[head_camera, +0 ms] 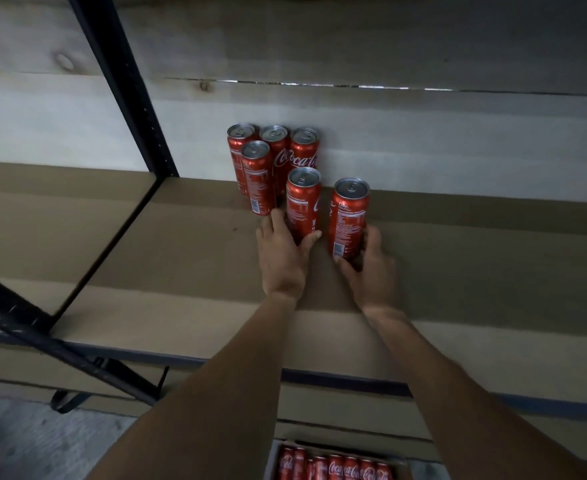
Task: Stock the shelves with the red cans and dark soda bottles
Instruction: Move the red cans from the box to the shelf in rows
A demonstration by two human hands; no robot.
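Currently the shelf carries four red cans grouped by the back wall. The left hand grips a fifth can and the right hand grips a sixth can, both upright. Placing seems underway; next, probably nudge both against the group and release.

Six red cans stand upright, clustered on the shelf.

four cans are grouped on the shelf against the back wall. before them a fifth can is held by the left hand, and right of it a sixth can by the right hand. a box of cans is set below.
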